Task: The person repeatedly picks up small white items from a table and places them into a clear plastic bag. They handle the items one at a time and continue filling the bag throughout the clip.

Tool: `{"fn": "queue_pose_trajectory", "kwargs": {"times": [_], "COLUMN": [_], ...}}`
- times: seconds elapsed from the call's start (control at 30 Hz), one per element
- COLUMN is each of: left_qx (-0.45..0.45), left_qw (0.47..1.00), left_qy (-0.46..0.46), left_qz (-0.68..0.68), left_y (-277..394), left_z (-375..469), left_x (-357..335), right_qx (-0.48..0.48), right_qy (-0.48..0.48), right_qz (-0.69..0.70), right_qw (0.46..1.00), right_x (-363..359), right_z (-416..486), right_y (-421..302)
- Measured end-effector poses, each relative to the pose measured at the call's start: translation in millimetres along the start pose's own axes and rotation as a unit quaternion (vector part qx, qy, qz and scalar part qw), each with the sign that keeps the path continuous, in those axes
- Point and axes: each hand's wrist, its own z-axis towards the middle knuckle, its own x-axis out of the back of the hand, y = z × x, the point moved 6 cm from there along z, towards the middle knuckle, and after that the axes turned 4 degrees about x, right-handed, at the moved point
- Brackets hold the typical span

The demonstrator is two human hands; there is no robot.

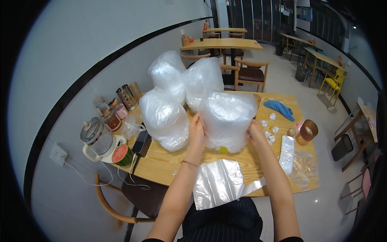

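Between my left hand (197, 131) and my right hand (255, 130) is a bulging clear plastic bag (228, 118), gripped at its two sides. Its contents look like pale, nested plastic, with a small yellow-green spot near the bottom. Three similar puffed bags stand behind and left of it: a front one (164, 119), a rear left one (168, 74) and a rear right one (204, 80). A flat clear plastic bag (219, 183) hangs over the near table edge against the apron. A folded stack of plastic bags (286, 154) lies right of my right forearm.
The wooden table (169, 175) also holds a glass kettle (101, 142), a cut watermelon (121, 155), a black power bank or adapter (142, 143), jars, a pink mug (121, 111), a blue cloth (279, 109), crumpled white scraps and a brown cup (307, 130). A chair (143, 193) stands near left.
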Motion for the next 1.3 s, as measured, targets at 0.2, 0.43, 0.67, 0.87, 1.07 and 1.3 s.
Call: {"fn": "queue_pose_trajectory", "kwargs": {"times": [0.2, 0.43, 0.67, 0.87, 1.07, 1.3], "left_qx": [0.081, 0.098, -0.08, -0.145, -0.267, -0.348], "left_qw": [0.977, 0.989, 0.984, 0.95, 0.891, 0.792], "left_qy": [-0.017, 0.027, 0.082, 0.078, 0.018, -0.155], "left_qz": [-0.198, -0.107, 0.138, 0.267, 0.368, 0.476], "left_y": [2.4, -38.2, -43.6, -38.1, 49.7, 104.1], "left_z": [32.0, 29.3, -19.9, -38.3, -97.1, -60.8], "left_x": [-7.6, 21.5, 44.6, 41.3, 0.0, -55.6], "right_qx": [0.07, 0.014, 0.029, 0.115, 0.265, 0.243], "right_qy": [-0.003, -0.073, -0.11, -0.094, -0.066, -0.217], "right_qz": [-0.142, -0.175, -0.14, -0.202, -0.068, -0.079], "right_qw": [0.987, 0.982, 0.984, 0.968, 0.96, 0.942], "right_x": [19.4, 4.1, 21.0, 25.6, 25.9, -28.0], "right_z": [6.5, 22.6, -16.4, -25.1, -32.0, -53.8], "right_y": [-11.7, 47.2, 43.3, 32.3, -46.0, -81.9]}}
